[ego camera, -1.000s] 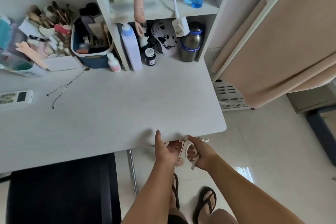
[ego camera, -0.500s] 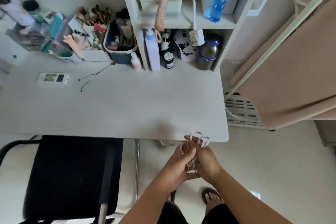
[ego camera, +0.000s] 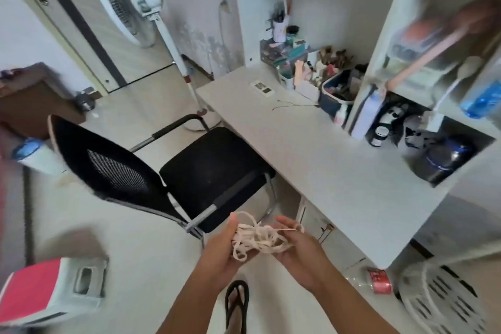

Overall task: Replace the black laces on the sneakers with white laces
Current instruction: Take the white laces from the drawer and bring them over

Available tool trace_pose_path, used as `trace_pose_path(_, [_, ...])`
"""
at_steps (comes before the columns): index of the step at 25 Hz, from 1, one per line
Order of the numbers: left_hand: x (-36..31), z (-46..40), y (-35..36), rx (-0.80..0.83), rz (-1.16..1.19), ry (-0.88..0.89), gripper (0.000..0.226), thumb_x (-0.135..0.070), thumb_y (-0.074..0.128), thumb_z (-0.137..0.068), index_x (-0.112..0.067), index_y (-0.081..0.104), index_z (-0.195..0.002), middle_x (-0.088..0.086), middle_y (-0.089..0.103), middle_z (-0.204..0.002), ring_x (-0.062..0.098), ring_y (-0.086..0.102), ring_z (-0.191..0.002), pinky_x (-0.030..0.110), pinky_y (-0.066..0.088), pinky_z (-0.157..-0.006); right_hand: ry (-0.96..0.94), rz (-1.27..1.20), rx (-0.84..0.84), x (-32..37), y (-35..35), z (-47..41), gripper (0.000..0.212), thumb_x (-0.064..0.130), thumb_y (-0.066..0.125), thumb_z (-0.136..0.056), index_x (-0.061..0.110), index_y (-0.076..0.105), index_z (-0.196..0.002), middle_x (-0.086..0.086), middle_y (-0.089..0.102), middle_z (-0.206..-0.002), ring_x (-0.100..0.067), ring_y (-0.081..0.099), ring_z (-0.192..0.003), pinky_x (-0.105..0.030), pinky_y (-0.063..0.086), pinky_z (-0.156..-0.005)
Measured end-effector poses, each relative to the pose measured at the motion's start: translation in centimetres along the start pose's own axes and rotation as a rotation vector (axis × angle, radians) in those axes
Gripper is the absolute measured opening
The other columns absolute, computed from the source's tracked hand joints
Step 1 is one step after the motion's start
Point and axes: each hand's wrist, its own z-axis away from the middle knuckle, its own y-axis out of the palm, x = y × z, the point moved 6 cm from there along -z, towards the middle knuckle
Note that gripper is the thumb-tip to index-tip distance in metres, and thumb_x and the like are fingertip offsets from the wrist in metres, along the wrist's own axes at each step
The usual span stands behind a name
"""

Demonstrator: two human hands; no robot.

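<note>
White laces (ego camera: 257, 237) are held bunched between the left hand (ego camera: 222, 255) and right hand (ego camera: 298, 249), fingers loosely curled, beside the worktop (ego camera: 311, 149).

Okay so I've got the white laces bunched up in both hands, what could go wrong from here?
1. The white laces sit as a loose tangle between your left hand and right hand; pulling an end could tighten a knot.
2. Loops hang below your grip, so one could slip to the floor near your sandal.
3. No sneakers are in view, and the black chair stands close.
</note>
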Motion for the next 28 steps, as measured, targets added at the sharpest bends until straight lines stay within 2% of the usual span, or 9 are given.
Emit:
trace_pose_path(4, [-3.2,6.5,-10.6,-0.179,0.295,0.192,0.044,-0.042,0.039,-0.097,-0.005,0.063,-0.093,0.017,0.071,-0.085,0.023,0.07,-0.068,0.025,0.052,-0.049,0.2,0.202,0.188,-5.5,7.0,1.1,0.021,0.004,0.044,-0.095,0.001,0.063,-0.104,-0.017,0.068,-0.087,-0.025,0.066,-0.071,-0.032,0.056,-0.059])
trace_pose_path(10, [-7.2,14.5,-26.3,-0.489,0.011,0.445,0.033,-0.041,0.043,-0.096,-0.014,0.058,-0.083,0.006,0.055,-0.063,0.01,0.04,-0.04,0.015,0.029,-0.039,0.322,0.485,0.394,-13.9,17.7,-0.2,0.009,0.015,0.057,-0.084,0.008,0.061,-0.086,-0.005,0.05,-0.059,-0.012,0.042,-0.044,-0.026,0.04,-0.042])
trace_pose_path(13, [-9.9,17.6,-33.9,-0.569,-0.138,0.446,0.04,-0.049,0.039,-0.096,-0.02,0.06,-0.078,-0.001,0.048,-0.05,0.012,0.038,-0.034,0.012,0.024,-0.038,0.265,0.994,0.447,-20.2,23.4,-1.3,0.009,0.021,0.057,-0.091,0.012,0.059,-0.09,-0.002,0.054,-0.069,-0.011,0.044,-0.051,-0.025,0.037,-0.049])
trace_pose_path(15, [-11.4,18.5,-36.8,-0.481,-0.276,0.414,0.037,-0.047,0.043,-0.095,-0.021,0.059,-0.075,-0.003,0.05,-0.049,0.012,0.039,-0.034,0.013,0.025,-0.037,0.195,1.442,0.596,-23.5,28.1,-0.8,0.028,0.041,0.066,-0.082,0.027,0.059,-0.105,0.006,0.06,-0.092,-0.007,0.058,-0.07,-0.021,0.045,-0.064])
trace_pose_path(16, [-12.2,18.7,-38.5,-0.445,-0.345,0.41,0.033,-0.042,0.046,-0.095,-0.02,0.058,-0.073,-0.003,0.05,-0.05,0.012,0.039,-0.035,0.014,0.027,-0.037,0.159,1.498,0.702,-25.4,31.5,-0.4,0.039,0.05,0.07,-0.075,0.038,0.056,-0.11,0.012,0.061,-0.103,-0.002,0.061,-0.085,-0.017,0.045,-0.072])
trace_pose_path(19, [-15.3,18.8,-43.4,-0.412,-0.517,0.462,0.025,-0.025,0.054,-0.094,-0.02,0.057,-0.07,-0.006,0.05,-0.054,0.009,0.042,-0.047,0.021,0.034,-0.046,-0.008,1.265,0.85,-29.4,42.4,0.5,0.029,0.043,0.071,-0.079,0.037,0.063,-0.106,0.019,0.068,-0.099,0.008,0.062,-0.088,-0.011,0.045,-0.074])
trace_pose_path(22, [-18.6,18.5,-48.3,-0.401,-0.543,0.482,0.026,-0.027,0.051,-0.096,-0.019,0.066,-0.077,-0.001,0.061,-0.065,0.009,0.049,-0.054,0.023,0.04,-0.054,-0.174,1.144,0.659,-31.0,49.2,-2.2,0.011,0.022,0.062,-0.089,0.013,0.067,-0.085,0.005,0.069,-0.076,-0.005,0.062,-0.07,-0.019,0.05,-0.07])
trace_pose_path(25, [-21.4,17.6,-53.6,-0.506,-0.403,0.453,0.044,-0.036,0.044,-0.098,-0.023,0.066,-0.062,-0.003,0.055,-0.047,0.01,0.042,-0.034,0.015,0.031,-0.034,0.06,0.8,0.534,-32.0,52.1,-6.1,0.017,0.02,0.055,-0.093,0.008,0.059,-0.081,-0.005,0.059,-0.064,-0.014,0.058,-0.059,-0.031,0.054,-0.069])
trace_pose_path(28, [-25.3,14.7,-58.3,-0.593,-0.2,0.462,0.048,-0.041,0.041,-0.098,-0.015,0.06,-0.063,-0.002,0.049,-0.043,0.01,0.038,-0.033,0.018,0.031,-0.035,0.243,0.496,0.507,-30.9,56.0,-10.9,0.017,0.027,0.057,-0.087,0.014,0.052,-0.077,0.005,0.035,-0.044,-0.009,0.034,-0.042,-0.02,0.043,-0.043])
